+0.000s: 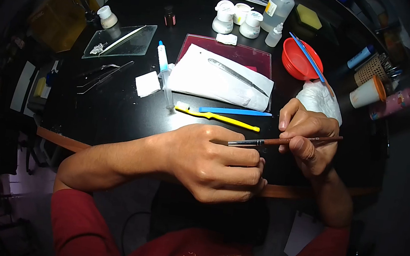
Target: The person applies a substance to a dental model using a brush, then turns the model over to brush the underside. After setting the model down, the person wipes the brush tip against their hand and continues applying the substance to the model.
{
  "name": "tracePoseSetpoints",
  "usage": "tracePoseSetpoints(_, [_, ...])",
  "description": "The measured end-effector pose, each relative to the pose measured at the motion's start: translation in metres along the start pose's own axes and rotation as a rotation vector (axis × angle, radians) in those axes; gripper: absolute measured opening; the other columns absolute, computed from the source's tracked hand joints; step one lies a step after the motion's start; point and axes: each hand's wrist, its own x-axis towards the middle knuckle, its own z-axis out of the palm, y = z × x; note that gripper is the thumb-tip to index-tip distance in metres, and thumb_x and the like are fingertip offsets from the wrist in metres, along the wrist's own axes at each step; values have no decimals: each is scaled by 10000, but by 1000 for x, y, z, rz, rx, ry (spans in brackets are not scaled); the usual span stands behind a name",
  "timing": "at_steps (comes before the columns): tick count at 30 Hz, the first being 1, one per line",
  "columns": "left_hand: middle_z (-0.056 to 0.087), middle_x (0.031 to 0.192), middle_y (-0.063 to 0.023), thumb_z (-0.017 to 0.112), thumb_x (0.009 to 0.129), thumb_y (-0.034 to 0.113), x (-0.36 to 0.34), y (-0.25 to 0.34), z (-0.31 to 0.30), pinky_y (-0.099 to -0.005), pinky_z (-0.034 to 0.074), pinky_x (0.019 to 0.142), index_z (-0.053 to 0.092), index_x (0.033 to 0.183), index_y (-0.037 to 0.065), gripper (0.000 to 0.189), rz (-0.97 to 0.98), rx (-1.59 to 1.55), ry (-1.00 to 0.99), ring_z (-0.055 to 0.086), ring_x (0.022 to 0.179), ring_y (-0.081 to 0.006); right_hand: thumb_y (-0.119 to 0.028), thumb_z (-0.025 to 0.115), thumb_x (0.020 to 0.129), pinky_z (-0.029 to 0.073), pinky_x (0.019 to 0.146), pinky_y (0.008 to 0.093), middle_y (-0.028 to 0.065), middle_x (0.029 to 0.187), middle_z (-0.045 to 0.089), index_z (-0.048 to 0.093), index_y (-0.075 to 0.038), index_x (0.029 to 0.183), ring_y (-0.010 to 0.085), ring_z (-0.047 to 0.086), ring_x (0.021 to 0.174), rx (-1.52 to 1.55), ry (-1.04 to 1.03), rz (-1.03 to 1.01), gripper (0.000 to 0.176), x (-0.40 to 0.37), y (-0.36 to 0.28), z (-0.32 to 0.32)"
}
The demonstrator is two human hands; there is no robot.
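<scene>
A thin brush with a reddish-brown handle [286,140] is pinched in my right hand [311,137], its metal end pointing left. That end reaches the back of my left hand [218,165], near the knuckles. The fingers of my left hand are curled in, and whatever they may hold is hidden beneath them. Just beyond both hands lie a yellow toothbrush [216,117] and a blue strip-like tool [235,112]. Farther back, a metal blade-like tool [235,75] rests on folded white paper [196,77] over a dark red board [226,46].
White jars [223,19], a clear bottle [278,11] and a red bowl [302,60] with blue sticks stand at the back. A syringe [166,71], tweezers [105,76] and a glass plate [138,44] lie left. Cups [367,93] and crumpled white tissue [320,99] are right.
</scene>
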Motion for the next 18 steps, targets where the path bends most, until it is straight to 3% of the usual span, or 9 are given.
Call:
tracePoseSetpoints(11, [603, 879, -44, 736, 829, 177, 2, -2, -3, -267, 487, 533, 715, 882, 34, 155, 15, -17, -7, 634, 765, -140, -127, 712, 988, 494, 648, 330, 69, 634, 635, 690, -18, 722, 205, 597, 753, 6, 49, 43, 288, 0, -4, -3])
tracePoseSetpoints(18, [613, 875, -51, 735, 831, 186, 2, 0, -6, -288, 558, 600, 715, 870, 45, 148, -18, -33, -40, 672, 808, -157, -203, 742, 1005, 547, 679, 300, 122, 809, 698, 718, 8, 888, 205, 635, 837, 108, 74, -9, 242, -3, 0, -4])
